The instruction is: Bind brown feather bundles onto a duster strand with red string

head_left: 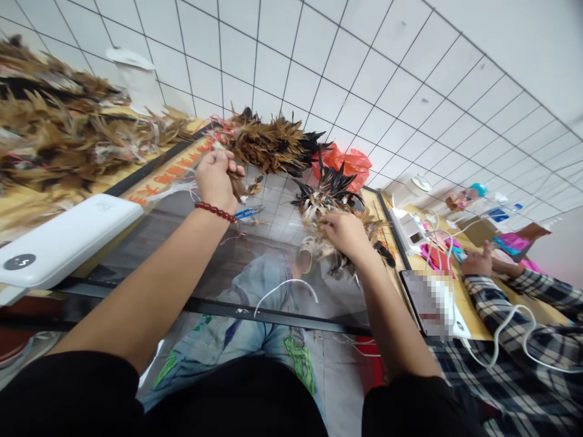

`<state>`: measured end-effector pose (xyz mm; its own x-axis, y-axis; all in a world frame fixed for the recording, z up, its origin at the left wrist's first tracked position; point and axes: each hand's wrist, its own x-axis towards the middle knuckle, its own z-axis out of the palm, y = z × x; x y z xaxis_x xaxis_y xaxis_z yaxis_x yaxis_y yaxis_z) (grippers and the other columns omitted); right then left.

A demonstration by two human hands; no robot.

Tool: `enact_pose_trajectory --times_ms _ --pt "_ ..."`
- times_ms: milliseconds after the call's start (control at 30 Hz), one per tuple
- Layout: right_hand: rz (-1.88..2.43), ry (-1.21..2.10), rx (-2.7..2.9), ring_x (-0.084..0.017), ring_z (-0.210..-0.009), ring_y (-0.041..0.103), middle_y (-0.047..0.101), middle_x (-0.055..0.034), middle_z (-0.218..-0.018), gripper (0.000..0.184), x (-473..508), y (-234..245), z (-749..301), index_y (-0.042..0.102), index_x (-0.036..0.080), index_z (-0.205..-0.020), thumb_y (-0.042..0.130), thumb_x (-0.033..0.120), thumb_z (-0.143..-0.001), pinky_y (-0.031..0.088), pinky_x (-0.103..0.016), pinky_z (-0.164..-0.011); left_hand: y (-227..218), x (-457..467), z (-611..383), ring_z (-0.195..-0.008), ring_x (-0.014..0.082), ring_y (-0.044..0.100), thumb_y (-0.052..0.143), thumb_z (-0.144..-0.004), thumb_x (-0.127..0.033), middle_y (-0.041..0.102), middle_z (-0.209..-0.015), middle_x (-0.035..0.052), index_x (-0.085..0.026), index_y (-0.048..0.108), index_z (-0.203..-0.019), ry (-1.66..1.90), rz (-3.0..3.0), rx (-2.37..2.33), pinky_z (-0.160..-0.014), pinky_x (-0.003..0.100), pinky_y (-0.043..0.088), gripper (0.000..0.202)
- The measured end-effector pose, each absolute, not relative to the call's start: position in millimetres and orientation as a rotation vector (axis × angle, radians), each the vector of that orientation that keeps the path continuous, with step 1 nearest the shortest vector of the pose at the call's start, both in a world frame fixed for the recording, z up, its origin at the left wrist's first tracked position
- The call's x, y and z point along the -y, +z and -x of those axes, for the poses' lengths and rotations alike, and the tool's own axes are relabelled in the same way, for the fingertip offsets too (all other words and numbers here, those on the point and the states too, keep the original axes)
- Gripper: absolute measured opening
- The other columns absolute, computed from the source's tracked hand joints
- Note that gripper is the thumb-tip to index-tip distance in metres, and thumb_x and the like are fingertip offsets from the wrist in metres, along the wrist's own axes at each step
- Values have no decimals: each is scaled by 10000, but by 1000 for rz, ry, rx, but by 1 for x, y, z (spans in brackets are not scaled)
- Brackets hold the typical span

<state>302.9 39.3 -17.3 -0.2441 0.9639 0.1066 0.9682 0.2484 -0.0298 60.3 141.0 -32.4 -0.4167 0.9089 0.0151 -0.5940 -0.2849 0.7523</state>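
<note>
Feather bundle [273, 142] lies on the glass table [255, 273], its stem end hidden in the fisted left hand [216, 179]. Right hand [346, 233] clutches a loose feather clump [325, 197], fingers buried; red bag [348, 164] contents unclear

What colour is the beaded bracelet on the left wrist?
Dark red, round-beaded bracelet, best in the head view.

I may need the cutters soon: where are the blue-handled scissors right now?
In the head view, the blue-handled scissors lie on the glass tabletop just right of the left hand and its red bead bracelet, left of the right hand's feather bundle.
</note>
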Motion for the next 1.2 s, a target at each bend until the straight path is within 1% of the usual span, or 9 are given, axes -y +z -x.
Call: enact_pose_trajectory --times_ms 267,367,467,600,700,833,967,1100,1200 --pt "1650 65 2561 -232 -986 611 670 -87 -1050 250 -84 -59 -190 693 233 -1054 533 315 -879 445 -311 -814 -14 -145 -46 -410 52 438 313 -977 -98 391 -447 -83 -148 451 -749 1975 -501 -844 -503 197 388 271" --pt "1629 179 2448 -214 -974 603 669 -65 -1024 193 -93 -70 -184 701 224 -943 528 230 -857 437 -299 -823 -25 -136 -49 -422 59 463 363 -948 -82 421 -467 -67 -148 485 -711 1890 -611 -817 -496 201 395 274" --pt "1577 415 2122 -174 -911 593 665 -35 -932 158 -98 -71 -196 653 197 -810 504 144 -821 430 -283 -825 -39 -128 -53 -461 73 512 459 -895 -83 474 -482 -43 -138 532 -666 1718 -790 -881 -517 194 412 246" --pt "1354 927 1469 -119 -685 567 612 15 -718 127 -98 -67 -210 558 190 -777 486 269 -846 432 -232 -664 -60 -120 -65 -531 92 564 590 -799 -136 595 -571 11 -117 598 -648 1465 -933 -955 -561 197 441 153" --pt "1194 1110 1266 -91 -575 524 575 38 -638 155 -94 -65 -209 542 190 -756 543 337 -804 382 -198 -561 -70 -115 -78 -532 93 554 612 -764 -152 618 -599 25 -107 626 -649 1354 -930 -902 -556 202 433 124" --pt "1216 1099 1272 -79 -516 471 514 66 -536 157 -89 -66 -205 552 185 -707 601 327 -753 353 -191 -537 -72 -110 -86 -505 92 518 703 -694 -202 596 -564 8 -114 639 -658 1309 -859 -825 -524 207 408 115" --pt "1247 1070 1276 -77 -488 427 497 68 -505 184 -89 -67 -205 527 187 -653 592 316 -768 338 -195 -527 -72 -105 -89 -604 129 588 750 -668 -246 636 -630 40 -107 654 -669 1240 -879 -727 -623 247 474 169" --pt "1313 1016 1351 -87 -481 413 491 64 -506 220 -89 -69 -209 515 192 -633 570 319 -804 333 -206 -519 -67 -102 -89 -578 120 583 705 -736 -193 621 -627 35 -109 629 -664 1229 -845 -747 -598 242 475 134" --pt "1468 791 1561 -111 -561 493 563 36 -596 131 -86 -70 -214 591 182 -699 564 247 -810 384 -228 -589 -52 -107 -77 -585 105 582 567 -852 -133 614 -652 20 -131 570 -674 1369 -719 -717 -606 241 486 178"
